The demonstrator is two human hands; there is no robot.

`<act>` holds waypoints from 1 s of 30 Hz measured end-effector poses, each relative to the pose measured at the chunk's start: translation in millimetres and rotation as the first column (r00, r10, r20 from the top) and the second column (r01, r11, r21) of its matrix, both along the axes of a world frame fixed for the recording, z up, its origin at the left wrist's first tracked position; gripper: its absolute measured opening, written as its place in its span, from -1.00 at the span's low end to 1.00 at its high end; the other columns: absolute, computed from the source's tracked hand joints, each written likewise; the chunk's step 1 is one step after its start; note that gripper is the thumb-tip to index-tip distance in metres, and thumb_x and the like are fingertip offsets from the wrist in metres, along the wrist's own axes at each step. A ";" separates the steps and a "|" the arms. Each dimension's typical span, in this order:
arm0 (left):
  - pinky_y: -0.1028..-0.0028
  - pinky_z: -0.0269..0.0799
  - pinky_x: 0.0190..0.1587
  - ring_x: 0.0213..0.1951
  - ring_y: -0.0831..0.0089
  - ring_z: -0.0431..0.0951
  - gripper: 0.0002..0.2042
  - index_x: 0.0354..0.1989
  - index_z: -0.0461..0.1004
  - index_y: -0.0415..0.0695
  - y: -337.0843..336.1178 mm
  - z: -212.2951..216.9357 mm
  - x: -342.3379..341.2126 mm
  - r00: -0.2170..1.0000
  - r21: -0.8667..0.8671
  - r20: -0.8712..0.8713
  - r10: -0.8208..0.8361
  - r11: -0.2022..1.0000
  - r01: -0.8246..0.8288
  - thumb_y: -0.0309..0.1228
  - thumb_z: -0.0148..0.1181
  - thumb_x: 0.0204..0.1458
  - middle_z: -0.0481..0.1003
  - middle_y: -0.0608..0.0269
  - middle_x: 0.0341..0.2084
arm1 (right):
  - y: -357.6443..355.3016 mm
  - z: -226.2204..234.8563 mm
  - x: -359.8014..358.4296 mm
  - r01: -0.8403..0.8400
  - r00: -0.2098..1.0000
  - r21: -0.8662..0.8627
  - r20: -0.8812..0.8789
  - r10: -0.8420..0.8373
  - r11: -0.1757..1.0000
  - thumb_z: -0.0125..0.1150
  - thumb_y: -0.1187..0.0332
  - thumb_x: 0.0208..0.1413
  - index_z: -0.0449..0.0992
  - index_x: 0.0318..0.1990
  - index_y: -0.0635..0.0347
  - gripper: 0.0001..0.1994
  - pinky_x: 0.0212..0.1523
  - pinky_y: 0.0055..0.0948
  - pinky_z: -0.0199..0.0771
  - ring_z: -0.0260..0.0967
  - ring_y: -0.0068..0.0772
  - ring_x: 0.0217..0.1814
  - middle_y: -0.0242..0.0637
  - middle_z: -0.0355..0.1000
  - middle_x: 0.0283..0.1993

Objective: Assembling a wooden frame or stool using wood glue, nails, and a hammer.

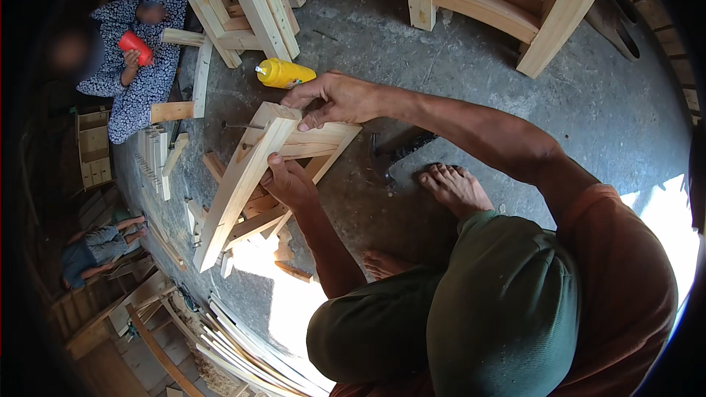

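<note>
Wooden frame (254,176): pale planed timber, a long thick rail with thinner cross pieces joined to it, standing tilted on the concrete floor (471,81); the landmark for everything below.
Left hand (288,182): at the middle of the frame, fingers curled shut around one of its inner cross pieces, bracing it from below.
Right hand (334,99): on the frame's upper end, fingers bent down over the top edge and pinching it, thumb on the near side; a closed hold on the wood.
Glue bottle (284,73): yellow, lying on its side on the floor just beyond the frame's upper end, near the right hand but apart from it.
Loose offcuts (283,254): small wood pieces on the floor by the frame's lower end.
Bare feet (456,187): planted on the floor to the right of the frame.
Another person (140,59): seated beyond the frame to its left, in a patterned garment, holding a red object.
Step in hand: by my judgement, seating or squaring a joint at the frame's top while the other hand steadies it.
Next move calls for: firm pressure at that top corner with the frame held from twisting; whether glue is already in the joint I cannot tell.
</note>
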State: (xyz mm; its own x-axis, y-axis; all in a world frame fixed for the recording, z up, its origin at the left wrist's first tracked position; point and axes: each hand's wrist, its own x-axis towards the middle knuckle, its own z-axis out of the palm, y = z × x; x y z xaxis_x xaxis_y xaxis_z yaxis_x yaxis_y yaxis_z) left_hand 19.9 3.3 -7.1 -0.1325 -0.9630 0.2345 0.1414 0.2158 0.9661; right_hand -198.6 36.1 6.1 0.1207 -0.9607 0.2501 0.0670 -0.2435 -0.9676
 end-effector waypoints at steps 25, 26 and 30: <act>0.29 0.39 0.09 0.03 0.06 0.50 -0.19 0.33 0.24 -0.17 18.4 147.2 40.1 0.248 -0.607 0.795 0.554 0.733 0.306 -0.13 0.50 -0.07 0.45 -0.07 0.08 | -8.5 0.8 6.0 0.027 0.997 0.095 0.065 -0.033 0.995 0.33 0.32 0.20 0.41 0.26 0.24 -0.51 -0.07 -0.45 0.52 0.44 -0.45 -0.10 -0.19 0.54 -0.01; 0.24 0.41 0.07 0.02 -0.03 0.49 -0.14 0.35 0.20 -0.14 0.3 161.9 40.0 0.187 -0.685 0.687 0.702 0.540 0.489 -0.07 0.50 -0.10 0.44 -0.07 0.09 | -8.9 -3.1 9.8 0.049 0.996 0.114 0.067 -0.057 0.992 0.32 0.31 0.21 0.39 0.27 0.23 -0.50 -0.01 -0.42 0.51 0.45 -0.41 -0.03 -0.15 0.53 0.04; 0.25 0.38 0.15 0.11 0.09 0.49 -0.19 0.35 0.21 -0.19 -77.5 176.0 25.2 0.120 0.165 0.958 -0.259 0.845 0.509 -0.15 0.48 -0.04 0.40 -0.08 0.20 | -24.2 -17.5 31.7 0.230 0.962 -0.087 0.169 -0.213 0.969 0.37 0.15 0.16 0.34 0.28 0.19 -0.41 0.11 -0.25 0.46 0.45 -0.20 0.09 -0.03 0.49 0.10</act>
State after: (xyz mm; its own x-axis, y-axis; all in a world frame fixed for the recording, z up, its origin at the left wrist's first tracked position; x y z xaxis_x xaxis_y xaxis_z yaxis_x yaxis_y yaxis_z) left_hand 45.0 -74.2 168.9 -0.7061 -0.6695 -0.2307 -0.6965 0.5979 0.3968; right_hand -166.9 11.9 -11.4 -0.1413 -0.9262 0.3496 0.1492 -0.3691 -0.9173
